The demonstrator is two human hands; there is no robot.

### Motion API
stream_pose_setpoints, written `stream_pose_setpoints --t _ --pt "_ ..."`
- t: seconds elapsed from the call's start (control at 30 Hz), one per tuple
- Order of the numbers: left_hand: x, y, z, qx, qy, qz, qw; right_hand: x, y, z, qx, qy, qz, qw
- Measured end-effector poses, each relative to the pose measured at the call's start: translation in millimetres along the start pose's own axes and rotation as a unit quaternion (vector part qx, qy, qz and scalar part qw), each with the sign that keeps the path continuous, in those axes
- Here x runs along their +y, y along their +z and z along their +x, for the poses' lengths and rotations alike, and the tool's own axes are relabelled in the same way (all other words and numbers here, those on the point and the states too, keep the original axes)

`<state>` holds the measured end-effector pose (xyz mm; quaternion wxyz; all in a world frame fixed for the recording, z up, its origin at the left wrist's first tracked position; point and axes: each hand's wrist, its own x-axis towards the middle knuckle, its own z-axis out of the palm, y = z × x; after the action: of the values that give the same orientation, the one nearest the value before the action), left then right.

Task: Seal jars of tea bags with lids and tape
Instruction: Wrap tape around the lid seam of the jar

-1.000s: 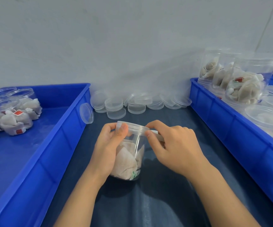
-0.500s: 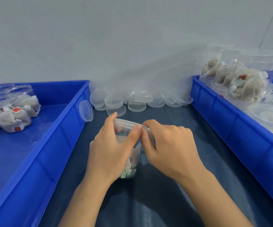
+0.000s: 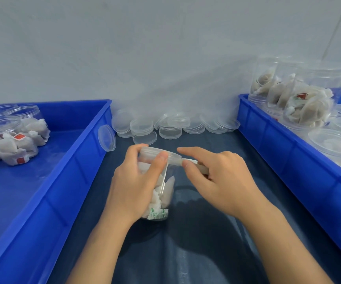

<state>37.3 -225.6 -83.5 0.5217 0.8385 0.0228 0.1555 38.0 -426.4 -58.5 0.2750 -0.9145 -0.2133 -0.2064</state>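
Head view: the dark blue table runs away from me to the pale wall, with a big blue tray along my left side and a second blue tray along my right. The left tray holds a few clear jars of tea bags at its far end. The right tray is crowded with filled jars, some stacked high at the back corner. Between the trays, against the wall, lies a heap of loose clear lids, and one more lid leans on edge against the left tray's wall.

In front of me, on the table between the trays, stands the jar I am working on, packed with tea bags and already capped with a clear lid. My left hand wraps round the jar's side, thumb pressed against the lid's rim. My right hand sits just beside the lid, thumb and curled fingers pinching a strip of tape that reaches to the rim, while my index finger points out above it.
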Motion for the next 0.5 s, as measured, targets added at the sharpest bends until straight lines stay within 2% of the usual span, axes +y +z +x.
stream_pose_setpoints --t 0.3,0.5 --pt "-0.9 3.6 -2.4 0.001 0.011 -0.076 0.997 1.7 9.0 3.0 -0.031 0.048 -0.011 0.998" --pt "-1.7 3.5 -1.3 -0.036 0.002 -0.097 0.995 0.4 7.1 1.9 -0.044 0.062 -0.01 0.997"
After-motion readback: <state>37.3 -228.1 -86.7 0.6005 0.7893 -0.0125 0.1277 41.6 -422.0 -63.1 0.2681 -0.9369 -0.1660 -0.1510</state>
